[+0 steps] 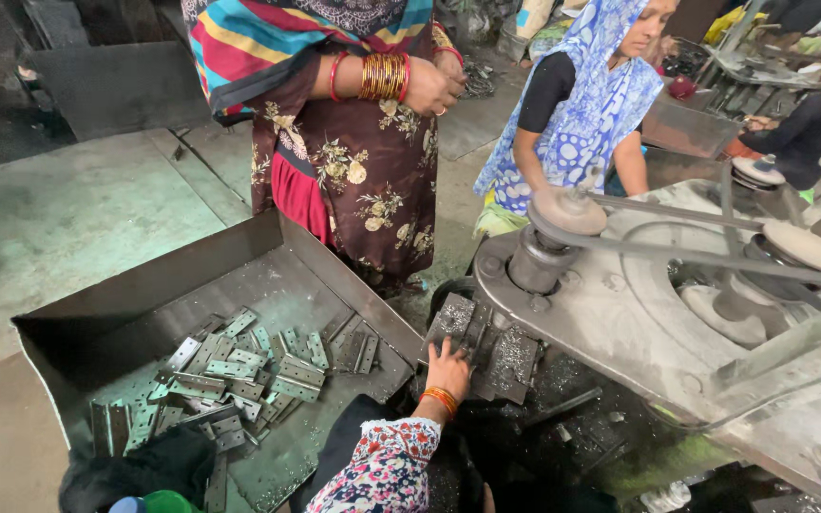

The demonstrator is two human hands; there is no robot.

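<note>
**One hand on a stack of metal plates, bin and machine crowding it**

Many flat grey hinge plates [239, 375] lay loose in a heap on the floor of a dark sheet-metal bin [144, 275] at the left, its sloped walls open toward the viewer. A dark bundle and a green-and-blue cap [149, 502] sat at the bottom edge in front of the bin.

Just right of the bin's wall, the right hand [447, 366], in a floral sleeve with orange bangles at the wrist, reached forward with fingers spread flat on a small stack of plates [458, 323]. Whether it gripped the stack or merely pressed on it could not be told. The left hand was out of view.

The stack sat tight against the rim of a large round grey machine bed [620, 313], beside a gritty plate [510, 366]. Above stood a pulley [567, 214] with a belt running right. Metal filings covered the dark floor beneath.

Behind, one person in a brown flowered dress [353, 161] stood close to the bin, another in a blue patterned wrap [582, 104] leaned at the machine, hemming the space.
</note>
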